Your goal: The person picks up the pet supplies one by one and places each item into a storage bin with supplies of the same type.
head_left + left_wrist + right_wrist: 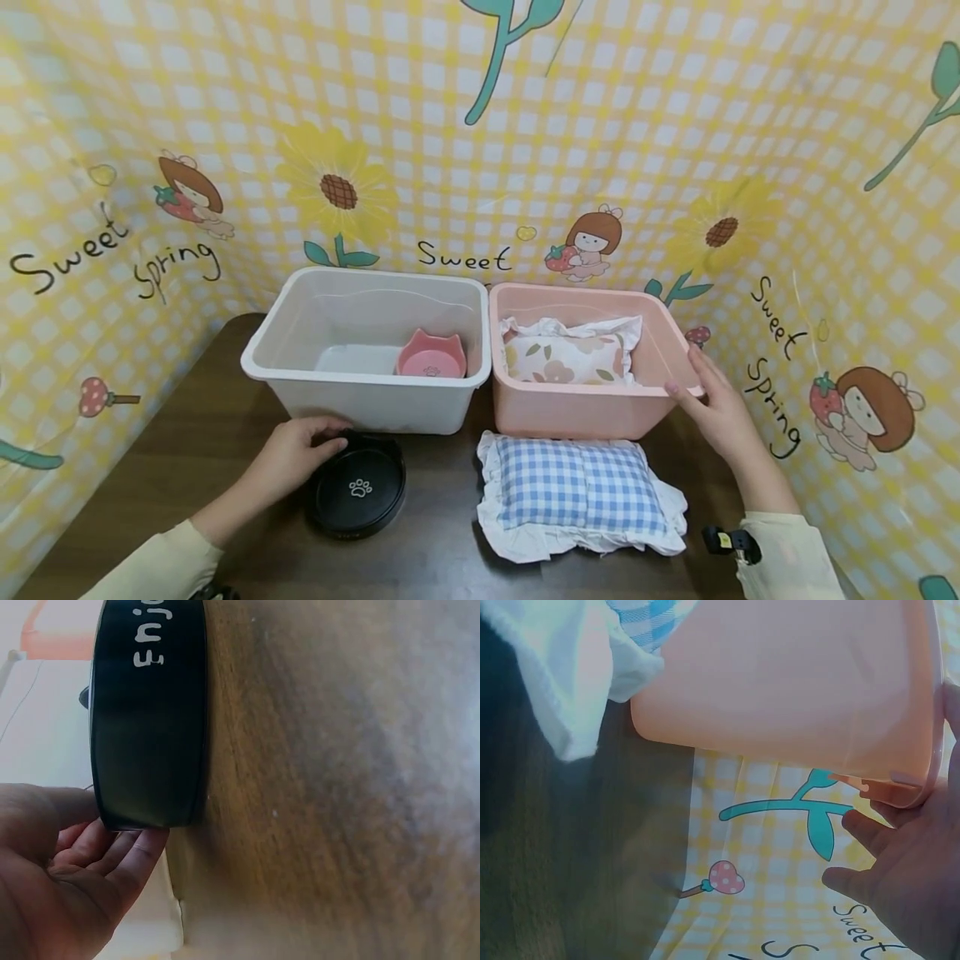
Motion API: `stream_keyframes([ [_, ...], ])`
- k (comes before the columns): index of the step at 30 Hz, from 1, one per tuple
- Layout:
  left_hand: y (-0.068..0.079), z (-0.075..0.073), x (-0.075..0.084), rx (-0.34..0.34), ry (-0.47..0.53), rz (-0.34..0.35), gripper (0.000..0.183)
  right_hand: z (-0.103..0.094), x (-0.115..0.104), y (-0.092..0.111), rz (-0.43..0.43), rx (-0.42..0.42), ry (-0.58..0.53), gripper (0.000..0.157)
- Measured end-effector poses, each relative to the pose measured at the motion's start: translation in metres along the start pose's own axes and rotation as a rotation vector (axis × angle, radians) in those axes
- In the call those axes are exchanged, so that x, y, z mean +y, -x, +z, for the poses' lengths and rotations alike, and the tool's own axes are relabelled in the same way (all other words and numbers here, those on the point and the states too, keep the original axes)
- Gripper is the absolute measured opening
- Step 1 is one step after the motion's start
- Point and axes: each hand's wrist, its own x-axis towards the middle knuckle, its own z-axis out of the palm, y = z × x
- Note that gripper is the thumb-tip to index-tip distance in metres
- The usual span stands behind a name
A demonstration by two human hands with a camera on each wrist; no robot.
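Observation:
My left hand [296, 454] pinches the back-left edge of a round black pet bowl [360, 492] with a white paw print. In the left wrist view, the thumb lies at the rim of the black bowl [150, 735] and the fingers reach round its side. My right hand [716, 408] holds the front-right rim corner of a pink bin [577, 414]; in the right wrist view some fingers spread out below that rim. Inside the pink bin lies a floral pillow [566, 358] with a white frill. A blue checked pillow [581, 487] lies on the table in front of it.
A light grey bin [375, 408] stands left of the pink one, close beside it. It contains a pink cat-eared bowl [432, 357]. Both bins stand at the back of the dark wooden table [442, 508], before a yellow checked cloth [450, 167] that hangs around the table.

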Motion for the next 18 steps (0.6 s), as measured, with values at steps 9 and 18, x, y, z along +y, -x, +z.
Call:
stream_keyframes([
  [9, -0.007, 0.001, -0.001, 0.005, -0.001, -0.002, 0.008, 0.001, 0.0, 0.003, -0.009, 0.018, -0.019, 0.074],
  [18, -0.011, 0.0, 0.001, -0.024, -0.049, 0.041, 0.007, -0.002, -0.002, 0.001, -0.007, 0.001, 0.032, 0.076],
])
